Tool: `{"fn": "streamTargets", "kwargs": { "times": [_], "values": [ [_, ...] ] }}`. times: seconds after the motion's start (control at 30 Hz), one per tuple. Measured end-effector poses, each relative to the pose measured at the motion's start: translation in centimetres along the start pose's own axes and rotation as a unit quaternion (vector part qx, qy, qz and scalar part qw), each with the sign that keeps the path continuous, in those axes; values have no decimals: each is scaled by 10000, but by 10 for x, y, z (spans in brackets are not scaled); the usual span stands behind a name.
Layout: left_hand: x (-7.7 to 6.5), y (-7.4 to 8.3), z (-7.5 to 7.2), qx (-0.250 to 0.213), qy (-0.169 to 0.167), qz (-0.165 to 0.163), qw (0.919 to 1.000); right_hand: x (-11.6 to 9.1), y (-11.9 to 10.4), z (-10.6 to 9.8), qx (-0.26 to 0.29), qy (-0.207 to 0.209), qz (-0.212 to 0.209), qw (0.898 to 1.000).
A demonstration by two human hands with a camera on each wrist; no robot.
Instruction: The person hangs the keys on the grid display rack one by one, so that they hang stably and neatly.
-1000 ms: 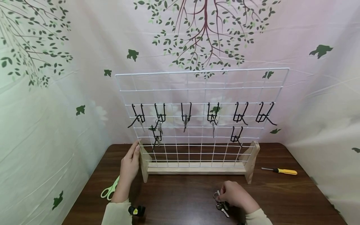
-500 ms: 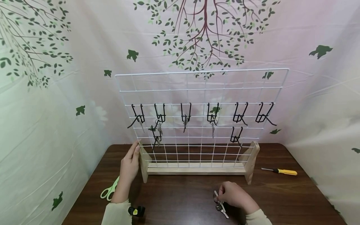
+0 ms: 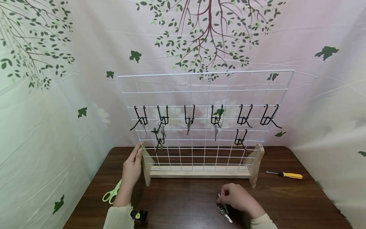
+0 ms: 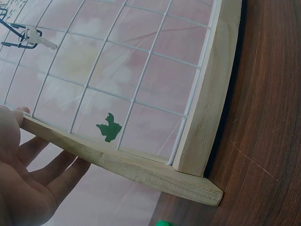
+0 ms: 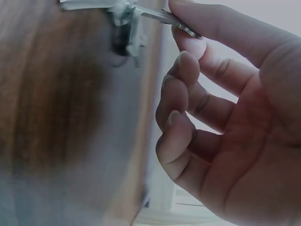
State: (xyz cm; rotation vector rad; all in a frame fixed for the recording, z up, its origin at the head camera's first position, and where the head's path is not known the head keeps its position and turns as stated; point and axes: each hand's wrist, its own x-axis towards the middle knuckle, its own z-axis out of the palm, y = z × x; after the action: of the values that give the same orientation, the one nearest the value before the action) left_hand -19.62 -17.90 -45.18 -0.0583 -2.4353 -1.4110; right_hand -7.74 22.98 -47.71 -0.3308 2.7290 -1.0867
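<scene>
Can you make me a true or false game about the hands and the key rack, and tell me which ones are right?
1. The right hand is holding a bunch of keys. True.
2. The left hand is touching nothing. False: it grips the wooden side of the rack.
3. The screwdriver has a yellow handle. True.
4. All the hooks are white. False: they are black.
5. The green scissors lie to the left of the rack. True.
6. No keys hang on the rack. False: several hanging keys are on it.
</scene>
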Motion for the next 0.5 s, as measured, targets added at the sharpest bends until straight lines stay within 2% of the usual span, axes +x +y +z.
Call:
{"fn": "streamTargets", "kwargs": {
  "times": [0.23,0.4,0.5],
  "values": [
    [0,-1,-1,-26,-7,45,10000,-5,-13,-9,-23,217,43,9998],
    [-1,0,-1,-34,-34,35,10000,-10,-31,-20,-106,573,174,9982],
    [-2,0,-2,-51,-18,48,10000,-13,-42,-26,177,697,247,9971]
  ]
}}
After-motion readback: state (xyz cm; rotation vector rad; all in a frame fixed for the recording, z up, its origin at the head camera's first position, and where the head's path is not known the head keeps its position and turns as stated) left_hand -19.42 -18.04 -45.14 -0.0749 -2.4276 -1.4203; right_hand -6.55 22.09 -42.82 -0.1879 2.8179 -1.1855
